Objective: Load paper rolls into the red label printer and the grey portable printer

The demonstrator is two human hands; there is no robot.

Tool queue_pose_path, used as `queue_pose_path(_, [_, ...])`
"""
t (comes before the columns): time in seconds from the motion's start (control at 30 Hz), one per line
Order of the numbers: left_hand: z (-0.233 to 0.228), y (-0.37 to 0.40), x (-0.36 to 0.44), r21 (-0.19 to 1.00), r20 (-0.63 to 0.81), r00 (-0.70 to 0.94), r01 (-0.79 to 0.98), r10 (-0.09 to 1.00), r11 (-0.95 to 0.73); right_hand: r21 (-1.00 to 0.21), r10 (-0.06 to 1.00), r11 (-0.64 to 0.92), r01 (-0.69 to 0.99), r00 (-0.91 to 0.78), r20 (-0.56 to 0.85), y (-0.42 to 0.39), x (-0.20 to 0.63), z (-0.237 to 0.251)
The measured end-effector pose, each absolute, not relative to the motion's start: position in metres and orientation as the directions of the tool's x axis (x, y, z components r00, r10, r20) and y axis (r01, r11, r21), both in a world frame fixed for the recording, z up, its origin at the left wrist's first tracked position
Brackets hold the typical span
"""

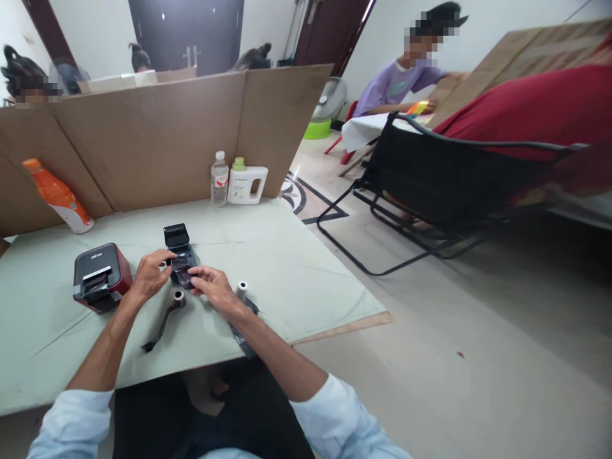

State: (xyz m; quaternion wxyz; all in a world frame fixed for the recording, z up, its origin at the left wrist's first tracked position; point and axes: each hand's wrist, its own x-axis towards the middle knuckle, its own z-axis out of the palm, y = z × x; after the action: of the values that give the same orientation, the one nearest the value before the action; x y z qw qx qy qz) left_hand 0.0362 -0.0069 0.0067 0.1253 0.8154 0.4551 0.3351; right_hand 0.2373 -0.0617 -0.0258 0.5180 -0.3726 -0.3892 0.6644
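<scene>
A small black device (176,234) stands on the table with its lid raised. Across its open body lies a dark, glossy film strip (182,266). At the strip's left side the fingers of my left hand (153,273) are closed in a pinch. My right hand (214,287) pinches the opposite side, close to the device's lower right edge. Just below is a small roll (178,298) trailing a black strip (160,330) towards me. Another pale roll (242,291) sits by my right wrist, its black strip partly hidden under my forearm.
A red-and-black label printer (101,274) is at the left. An orange bottle (62,197), a clear water bottle (219,180) and a white jug (246,183) stand before the cardboard screen (167,137). A folding chair (430,185) and other people are beyond, to the right.
</scene>
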Motion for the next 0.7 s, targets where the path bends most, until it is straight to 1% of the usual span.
queue_pose_path(0.17, [-0.019,0.039,0.035,0.518,0.397,0.257,0.730,0.881,-0.446,-0.934,0.988,-0.137,-0.331,-0.110,-0.106,-0.024,0.221,-0.031])
queue_pose_path(0.33, [-0.030,0.054,0.042,0.549,0.368,0.180,0.750,0.912,-0.369,-0.959,0.990,-0.139,-0.246,-0.062,-0.127,-0.010,0.217,-0.038])
queue_pose_path(0.57, [-0.022,0.052,0.036,0.612,0.216,0.217,0.730,0.952,-0.305,-0.979,0.992,-0.118,-0.164,-0.054,-0.111,-0.009,0.220,-0.047])
queue_pose_path(0.7, [-0.019,0.052,0.035,0.626,0.183,0.242,0.718,0.953,-0.303,-0.981,0.993,-0.114,-0.159,-0.054,-0.107,-0.007,0.220,-0.050])
